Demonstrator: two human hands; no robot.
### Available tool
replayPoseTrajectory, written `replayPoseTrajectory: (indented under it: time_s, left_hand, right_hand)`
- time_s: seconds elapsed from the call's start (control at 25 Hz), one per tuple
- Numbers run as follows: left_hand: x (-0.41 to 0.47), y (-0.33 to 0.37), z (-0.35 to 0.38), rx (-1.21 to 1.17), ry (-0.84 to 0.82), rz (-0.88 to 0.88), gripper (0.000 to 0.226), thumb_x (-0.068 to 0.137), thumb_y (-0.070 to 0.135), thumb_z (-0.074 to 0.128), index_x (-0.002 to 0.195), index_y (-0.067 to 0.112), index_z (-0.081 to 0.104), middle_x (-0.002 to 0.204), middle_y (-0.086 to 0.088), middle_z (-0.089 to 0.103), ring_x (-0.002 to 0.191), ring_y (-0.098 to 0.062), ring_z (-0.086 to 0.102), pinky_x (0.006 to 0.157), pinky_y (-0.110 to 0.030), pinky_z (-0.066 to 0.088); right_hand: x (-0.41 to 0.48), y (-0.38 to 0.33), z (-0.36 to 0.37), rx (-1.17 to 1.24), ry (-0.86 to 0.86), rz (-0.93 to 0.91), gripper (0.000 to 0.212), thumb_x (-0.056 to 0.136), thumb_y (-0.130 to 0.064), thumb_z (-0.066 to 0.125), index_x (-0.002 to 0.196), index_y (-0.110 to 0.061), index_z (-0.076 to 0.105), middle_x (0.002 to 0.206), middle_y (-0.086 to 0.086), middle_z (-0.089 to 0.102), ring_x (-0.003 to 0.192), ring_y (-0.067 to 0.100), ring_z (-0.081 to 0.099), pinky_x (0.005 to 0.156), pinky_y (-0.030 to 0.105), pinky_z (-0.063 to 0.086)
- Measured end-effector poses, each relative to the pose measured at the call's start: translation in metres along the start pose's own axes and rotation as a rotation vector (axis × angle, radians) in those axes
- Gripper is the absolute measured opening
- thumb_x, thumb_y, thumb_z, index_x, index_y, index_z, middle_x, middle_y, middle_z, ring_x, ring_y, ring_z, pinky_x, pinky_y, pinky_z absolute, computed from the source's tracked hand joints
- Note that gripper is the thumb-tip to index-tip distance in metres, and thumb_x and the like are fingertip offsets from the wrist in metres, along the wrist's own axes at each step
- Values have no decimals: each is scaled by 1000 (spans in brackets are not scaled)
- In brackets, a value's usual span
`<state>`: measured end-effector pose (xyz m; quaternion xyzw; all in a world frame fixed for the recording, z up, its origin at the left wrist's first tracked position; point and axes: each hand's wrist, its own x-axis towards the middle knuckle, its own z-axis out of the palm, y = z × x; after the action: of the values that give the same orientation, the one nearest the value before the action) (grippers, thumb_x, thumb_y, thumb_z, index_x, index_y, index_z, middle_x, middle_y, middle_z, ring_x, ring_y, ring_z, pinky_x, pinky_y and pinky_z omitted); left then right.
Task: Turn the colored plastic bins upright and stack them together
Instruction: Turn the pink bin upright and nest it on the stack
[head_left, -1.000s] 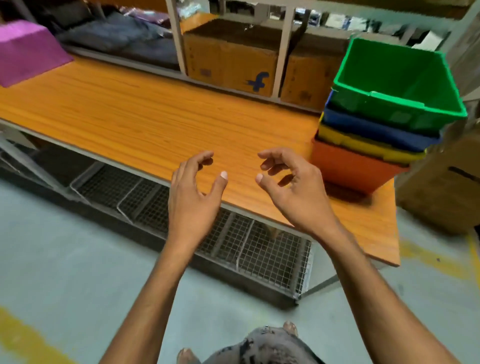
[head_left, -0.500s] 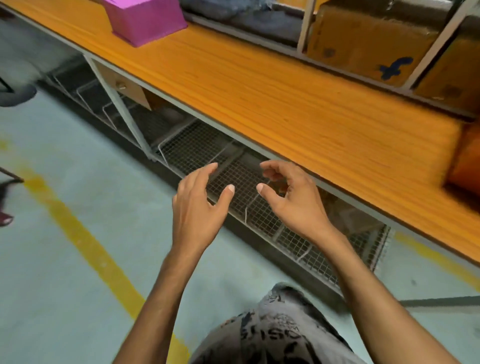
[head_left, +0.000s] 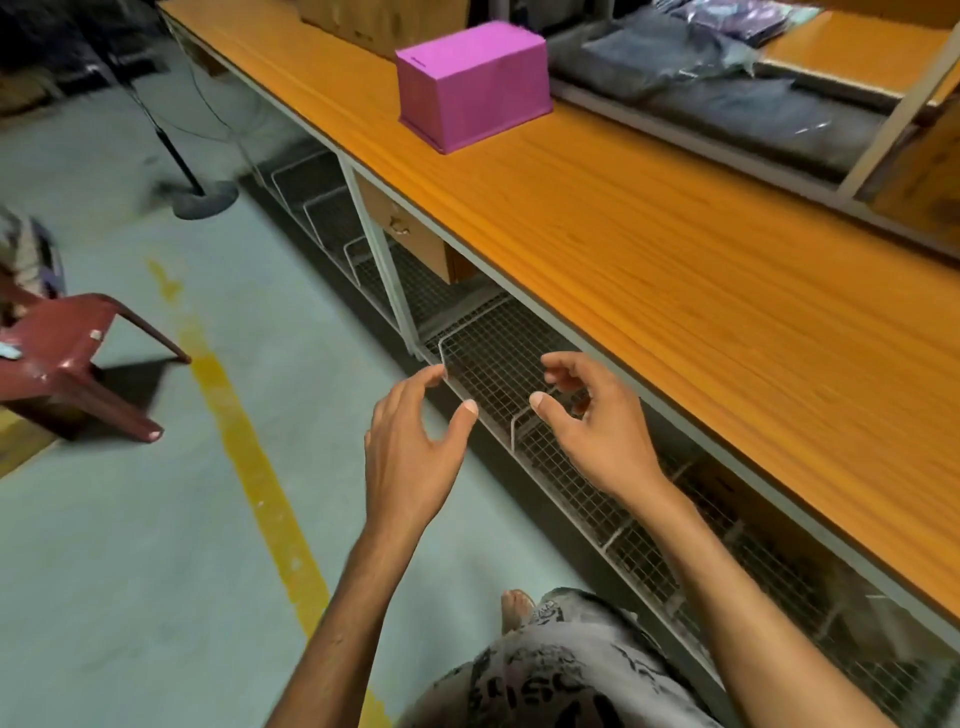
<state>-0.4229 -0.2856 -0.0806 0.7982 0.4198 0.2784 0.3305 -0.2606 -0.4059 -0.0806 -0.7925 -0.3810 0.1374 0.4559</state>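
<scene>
A pink plastic bin (head_left: 475, 83) stands upside down on the orange wooden table (head_left: 649, 234), far ahead of me. My left hand (head_left: 413, 441) and my right hand (head_left: 592, 421) float in front of me, below the table's front edge and over the wire shelf. Both hold nothing, with fingers loosely curled. The stack of green, blue, yellow and orange bins is out of view.
A wire mesh shelf (head_left: 498, 364) runs under the table, with a small drawer (head_left: 405, 228) above it. A maroon plastic chair (head_left: 67, 358) and a fan stand base (head_left: 205, 200) are on the floor at left. Folded dark clothes (head_left: 727, 88) lie on the back shelf.
My view has swung left along the table: the bin stack left the frame and the pink bin came closer. Both hands stayed empty and dropped from over the table to in front of its edge.
</scene>
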Motion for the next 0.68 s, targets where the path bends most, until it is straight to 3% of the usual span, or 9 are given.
replayPoseTrajectory:
  time_s: [0.36, 0.52, 0.68]
  left_hand:
    - [191, -45, -19, -88, 54, -35, 46, 92, 50, 67, 135, 40, 54, 129, 25, 55, 128, -1, 46, 108, -43, 44]
    - [291, -91, -29, -108, -18, 3, 48, 93, 50, 67, 137, 40, 53, 132, 22, 55, 129, -2, 46, 106, -38, 45]
    - [399, -132, -49, -147, -128, 94, 49, 92, 43, 70, 138, 37, 53, 131, 18, 55, 129, -6, 49, 104, -34, 47]
  right_hand:
    - [180, -40, 84, 120, -44, 26, 39, 92, -36, 72, 129, -37, 61, 114, -19, 65, 107, -3, 61, 92, 32, 54]
    - [265, -50, 136, 126, 14, 35, 36, 91, -33, 73, 125, -37, 62, 109, -21, 66, 103, -6, 61, 85, 26, 53]
    - [342, -68, 190, 102, 96, 86, 34, 91, -34, 74, 122, -38, 62, 110, -20, 66, 103, -7, 61, 88, 28, 53]
